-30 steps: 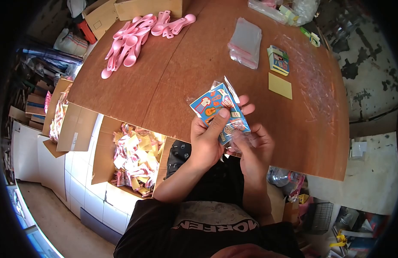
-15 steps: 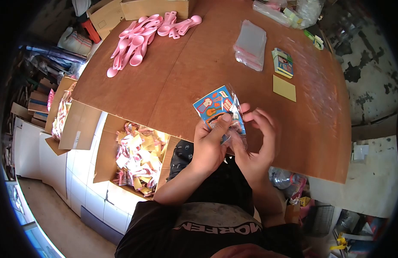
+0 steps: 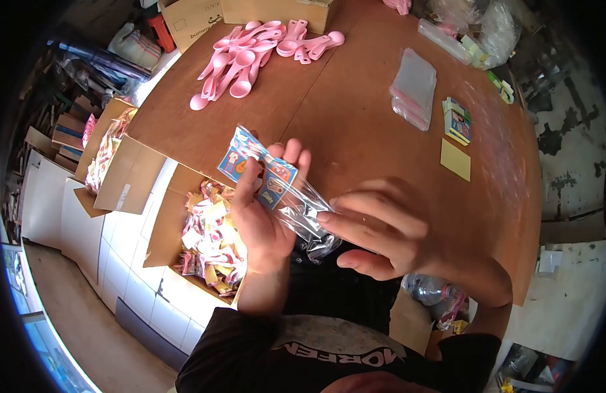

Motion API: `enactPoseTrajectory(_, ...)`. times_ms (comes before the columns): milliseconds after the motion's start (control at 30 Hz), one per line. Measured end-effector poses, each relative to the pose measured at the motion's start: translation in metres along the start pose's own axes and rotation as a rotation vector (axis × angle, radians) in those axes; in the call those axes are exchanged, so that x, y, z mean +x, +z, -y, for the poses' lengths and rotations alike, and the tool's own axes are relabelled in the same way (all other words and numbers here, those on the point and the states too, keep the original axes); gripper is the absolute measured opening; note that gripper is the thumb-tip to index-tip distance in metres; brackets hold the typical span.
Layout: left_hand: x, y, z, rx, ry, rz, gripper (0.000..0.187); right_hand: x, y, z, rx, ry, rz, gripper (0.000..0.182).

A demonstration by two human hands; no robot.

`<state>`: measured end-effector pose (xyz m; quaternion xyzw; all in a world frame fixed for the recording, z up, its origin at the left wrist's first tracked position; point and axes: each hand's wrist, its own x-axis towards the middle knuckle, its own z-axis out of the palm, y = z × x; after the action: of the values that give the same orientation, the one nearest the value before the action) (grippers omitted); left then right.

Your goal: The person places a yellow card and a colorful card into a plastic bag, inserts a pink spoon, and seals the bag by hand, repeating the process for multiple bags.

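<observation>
A clear plastic bag (image 3: 301, 211) with a blue printed card (image 3: 278, 187) inside lies across my left hand (image 3: 262, 226). The left thumb presses on the card, and the fingers support it from beneath. The bag's see-through end slants down toward my lap. My right hand (image 3: 388, 229) is beside that end, its fingers stretched out and the thumb apart, with a fingertip right at the plastic. Pink measuring spoons (image 3: 240, 62) lie in a heap at the far left of the brown table (image 3: 342, 118).
Flat clear bags (image 3: 414, 88) are stacked at the right, near printed cards (image 3: 458, 121) and a yellow card (image 3: 455, 160). A cardboard box (image 3: 165, 223) of packed pink items stands below the table's left edge. Crumpled plastic (image 3: 499, 36) and green scissors (image 3: 502, 88) lie at the far right.
The left hand has turned palm up and moved left, tilting the bag and card. The right hand has drawn away from the card to the bag's lower end, its fingers straightening.
</observation>
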<state>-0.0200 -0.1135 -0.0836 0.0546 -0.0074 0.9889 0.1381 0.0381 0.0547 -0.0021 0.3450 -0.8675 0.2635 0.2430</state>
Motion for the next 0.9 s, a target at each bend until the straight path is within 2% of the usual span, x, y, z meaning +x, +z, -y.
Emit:
enactPoseTrajectory(67,0.004,0.002,-0.012,0.126,0.218,-0.199,0.027,0.022,0.003,-0.031,-0.079,-0.114,-0.039,0.027)
enactPoseTrajectory(167,0.006,0.01,-0.021,0.215,0.327,-0.363,0.026,0.062,0.02,-0.11,-0.282,0.055,-0.083,0.02)
enactPoseTrajectory(267,0.004,0.008,-0.026,0.189,0.269,-0.362,0.029,0.093,0.046,-0.213,-0.374,0.211,-0.128,0.024)
enactPoseTrajectory(333,0.005,0.008,-0.027,0.203,0.266,-0.345,0.031,0.113,0.052,-0.245,-0.352,0.468,-0.003,0.027)
enactPoseTrajectory(367,0.005,0.009,-0.027,0.202,0.254,-0.324,0.031,0.121,0.058,-0.264,-0.351,0.467,-0.003,0.027)
enactPoseTrajectory(433,0.006,0.009,-0.028,0.201,0.242,-0.304,0.031,0.129,0.069,-0.29,-0.487,0.474,0.145,0.03)
enactPoseTrajectory(467,0.008,0.009,-0.027,0.198,0.244,-0.326,0.032,0.133,0.066,-0.29,-0.488,0.474,0.148,0.03)
enactPoseTrajectory(533,0.01,0.01,-0.025,0.192,0.242,-0.354,0.032,0.146,0.056,-0.282,-0.518,0.447,0.426,0.026)
enactPoseTrajectory(567,0.012,0.012,-0.023,0.208,0.251,-0.352,0.032,0.145,0.055,-0.28,-0.517,0.451,0.431,0.026)
enactPoseTrajectory(667,0.016,0.01,-0.019,0.23,0.255,-0.304,0.03,0.137,0.051,-0.275,-0.472,0.471,0.354,0.022)
enactPoseTrajectory(733,0.018,0.009,-0.014,0.282,0.24,-0.358,0.032,0.125,0.046,-0.281,-0.445,0.277,0.231,0.019)
enactPoseTrajectory(767,0.017,0.007,-0.012,0.204,0.215,-0.291,0.03,0.121,0.041,-0.272,-0.448,0.286,0.23,0.019)
enactPoseTrajectory(833,0.02,0.016,-0.004,0.237,0.226,-0.343,0.03,0.112,0.028,-0.235,-0.23,0.541,0.059,0.018)
enactPoseTrajectory(900,0.024,0.018,0.0,0.272,0.259,-0.375,0.034,0.086,0.015,-0.204,-0.152,0.569,-0.01,0.018)
